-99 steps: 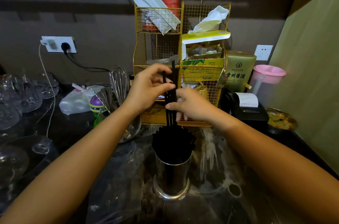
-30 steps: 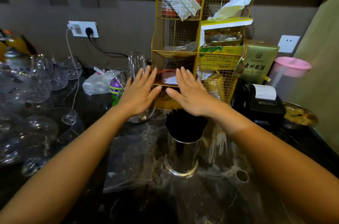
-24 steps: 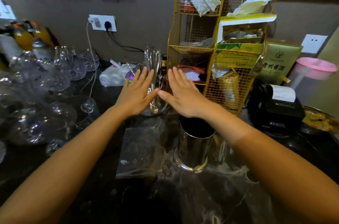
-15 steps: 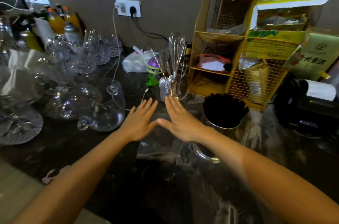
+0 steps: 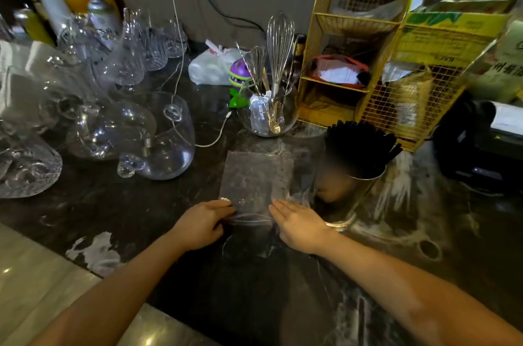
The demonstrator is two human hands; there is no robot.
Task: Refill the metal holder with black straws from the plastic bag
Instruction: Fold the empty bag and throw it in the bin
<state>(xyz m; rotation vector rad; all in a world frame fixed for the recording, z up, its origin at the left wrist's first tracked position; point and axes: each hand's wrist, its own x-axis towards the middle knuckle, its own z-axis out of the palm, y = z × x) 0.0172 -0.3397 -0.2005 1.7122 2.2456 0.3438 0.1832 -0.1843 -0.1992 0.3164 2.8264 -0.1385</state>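
We see the flat, clear plastic bag point(image 5: 256, 178) lying empty on the dark marble counter point(image 5: 119, 204), with both hands at its near edge: the left hand point(image 5: 202, 222) has its fingers curled down onto the plastic, while the right hand point(image 5: 298, 222) rests flat with fingers straight and together. Just right of the bag stands the shiny cylindrical metal holder point(image 5: 349, 198), packed with thin black straws point(image 5: 359, 144). It stands in front of a yellow wire rack point(image 5: 368, 68).

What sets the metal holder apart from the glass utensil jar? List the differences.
The metal holder is opaque, shiny steel; the glass utensil jar is clear. The holder is packed with black straws; the jar holds a whisk and other metal utensils. The holder stands nearer the right hand; the jar sits further back. Both stand upright on the dark counter.
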